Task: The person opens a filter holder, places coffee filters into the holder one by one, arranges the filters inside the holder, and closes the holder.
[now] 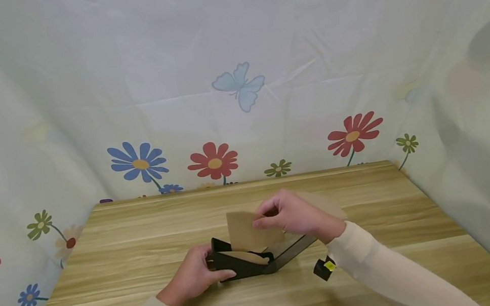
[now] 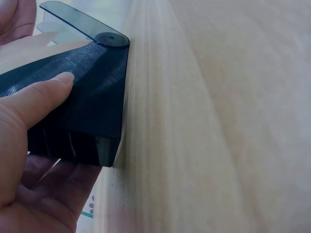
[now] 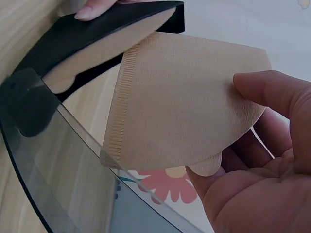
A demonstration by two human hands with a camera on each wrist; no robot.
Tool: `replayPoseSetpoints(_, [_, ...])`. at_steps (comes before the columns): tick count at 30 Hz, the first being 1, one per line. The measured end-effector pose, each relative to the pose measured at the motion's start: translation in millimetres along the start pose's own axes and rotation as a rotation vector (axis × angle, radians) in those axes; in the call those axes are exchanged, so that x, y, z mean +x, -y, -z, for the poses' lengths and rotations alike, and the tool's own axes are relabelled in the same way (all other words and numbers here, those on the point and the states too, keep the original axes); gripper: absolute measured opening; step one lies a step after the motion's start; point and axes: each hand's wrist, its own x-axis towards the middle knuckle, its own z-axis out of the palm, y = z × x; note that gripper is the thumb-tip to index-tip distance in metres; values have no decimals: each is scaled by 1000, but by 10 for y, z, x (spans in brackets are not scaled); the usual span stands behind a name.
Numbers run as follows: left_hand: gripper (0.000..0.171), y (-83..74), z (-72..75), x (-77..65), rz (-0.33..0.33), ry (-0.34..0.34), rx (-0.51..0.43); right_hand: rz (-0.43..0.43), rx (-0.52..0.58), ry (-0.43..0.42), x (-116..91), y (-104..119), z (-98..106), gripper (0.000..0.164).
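My left hand (image 1: 191,274) grips the end of a black filter holder box (image 1: 243,267), thumb along its near side. The box's clear hinged lid (image 1: 295,253) is swung open toward the right. Inside the box, the edges of tan paper filters (image 3: 109,47) show. Between thumb and fingers, my right hand (image 1: 291,213) pinches a tan cone-shaped coffee filter (image 3: 180,102), held up over the open box. One crimped side of it faces the box in the right wrist view, with a small rounded tab at its lower edge. The left wrist view shows the left thumb on the ribbed wall.
The box is on a wood-grain table (image 1: 144,231). Behind the table and at both sides hangs a pale cloth (image 1: 163,81) printed with flowers and butterflies. Each wrist wears a small black camera (image 1: 324,268) with a yellow mark.
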Motion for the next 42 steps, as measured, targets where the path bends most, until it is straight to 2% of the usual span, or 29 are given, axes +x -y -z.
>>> replayPoseSetpoints(10, [42,6,7,5,-7,-7,6,30,-47,-2,7,-23,-118,8])
replayPoseSetpoints(18, [44,2,7,1,15,4,-3,-10,-34,13,19,-18,-177,8])
replayPoseSetpoints(30, [45,-1,6,-3,15,2,6,6,-31,37,42,-68,-285,7])
replayPoseSetpoints(42, [45,-15,-4,-6,13,2,7,21,-110,16,43,-64,-348,6])
